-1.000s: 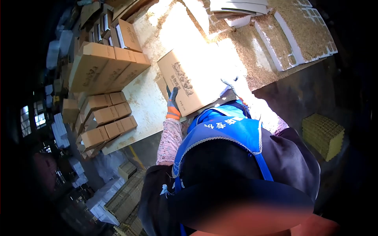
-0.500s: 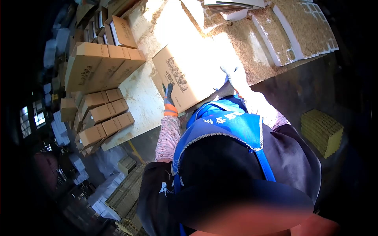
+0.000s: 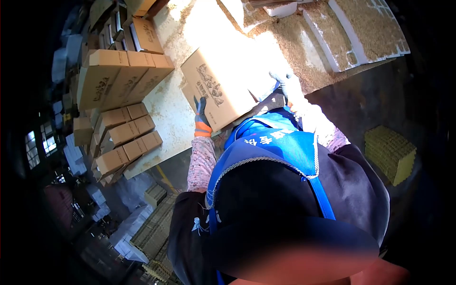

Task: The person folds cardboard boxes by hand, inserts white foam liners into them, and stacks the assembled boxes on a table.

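Item: printed carton (image 3: 213, 90), brown, broad face up, with dark line drawings and characters; located at the near edge of the pale surface (image 3: 159, 111), just in front of the blue apron (image 3: 280, 142), set at an angle; whether it rests fully on the surface cannot be told, its far side being lost in glare. Left hand (image 3: 202, 116): grey-blue glove with orange cuff; grip closed over the carton's left edge near the lower corner, one digit on the printed face. Right hand (image 3: 286, 87): pale glove, brightly lit, at the carton's right side; digits partly parted, something blue beside them; hold and exact opening cannot be told. Sleeves: pink patterned covers, dark cloth above. Left of the carton: tall brown cartons (image 3: 116, 78), standing side by side; nearer the person, a group of carton ends (image 3: 135, 130) in rows; beyond, a further carton (image 3: 147, 34) with a white edge showing. Upper right: white-edged slabs (image 3: 368, 31) topped with brown loose material, more of it scattered over the surface. Right, below surface level: one yellowish stack of ridged sheets (image 3: 389, 153). Lower left: pale stacked goods (image 3: 130, 237), details too dim to tell.
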Action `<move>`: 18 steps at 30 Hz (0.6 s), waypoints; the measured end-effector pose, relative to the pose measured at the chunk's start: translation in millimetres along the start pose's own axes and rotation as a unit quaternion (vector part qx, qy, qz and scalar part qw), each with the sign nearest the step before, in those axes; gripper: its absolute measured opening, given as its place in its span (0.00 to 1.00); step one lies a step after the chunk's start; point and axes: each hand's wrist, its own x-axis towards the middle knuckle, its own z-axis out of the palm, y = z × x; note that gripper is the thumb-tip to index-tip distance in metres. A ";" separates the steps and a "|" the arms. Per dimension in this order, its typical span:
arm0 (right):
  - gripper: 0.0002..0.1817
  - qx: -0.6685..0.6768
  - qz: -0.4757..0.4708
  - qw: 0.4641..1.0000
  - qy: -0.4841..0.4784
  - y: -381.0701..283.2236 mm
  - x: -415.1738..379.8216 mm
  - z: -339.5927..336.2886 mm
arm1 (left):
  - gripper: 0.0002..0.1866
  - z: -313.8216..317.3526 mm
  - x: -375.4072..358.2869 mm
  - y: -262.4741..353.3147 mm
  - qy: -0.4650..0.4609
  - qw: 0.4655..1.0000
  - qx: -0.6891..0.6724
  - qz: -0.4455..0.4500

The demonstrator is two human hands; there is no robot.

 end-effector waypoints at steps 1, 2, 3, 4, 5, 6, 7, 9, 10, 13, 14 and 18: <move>0.12 -0.006 -0.022 1.000 0.004 12.7 1.6 1.6 | 0.25 -2.9 0.1 0.2 0.000 1.000 0.000 -0.001; 0.11 -0.011 -0.044 0.999 0.008 20.6 2.0 3.7 | 0.26 -6.2 -0.2 1.5 -0.009 1.000 0.005 -0.013; 0.11 -0.008 -0.044 0.999 0.010 25.4 4.5 0.9 | 0.26 -9.2 0.2 2.7 -0.020 0.999 0.011 -0.026; 0.11 0.002 -0.054 0.998 -0.034 27.8 8.3 -3.4 | 0.26 -10.9 1.6 2.7 -0.023 0.999 0.013 -0.026; 0.11 0.012 -0.065 0.995 -0.080 25.6 10.4 -3.8 | 0.25 -9.6 2.3 2.4 -0.032 0.999 0.027 0.004; 0.11 0.011 -0.066 0.995 -0.080 24.2 13.4 -2.5 | 0.25 -8.1 2.7 0.2 -0.039 0.998 0.039 0.035; 0.14 0.014 -0.036 0.996 -0.083 25.2 12.6 -1.6 | 0.25 -8.1 1.3 -3.4 -0.036 0.998 0.037 0.033; 0.17 -0.039 -0.001 0.996 -0.083 -5.7 -20.2 10.0 | 0.23 -3.0 4.6 -2.5 -0.039 0.999 0.009 0.027; 0.17 -0.044 -0.033 0.992 -0.111 28.9 -9.8 12.8 | 0.23 1.1 6.2 -3.6 -0.043 0.999 0.009 0.030; 0.13 -0.110 -0.078 0.988 -0.074 54.2 -18.5 18.1 | 0.29 6.5 5.9 -11.1 -0.013 0.994 0.057 0.091; 0.13 -0.113 -0.082 0.987 -0.075 50.3 -20.5 15.3 | 0.29 -4.8 12.8 -18.1 -0.014 0.994 0.054 0.094; 0.14 -0.215 -0.181 0.957 -0.074 65.6 -15.2 8.2 | 0.37 -14.3 19.8 -36.4 0.065 0.979 0.155 0.116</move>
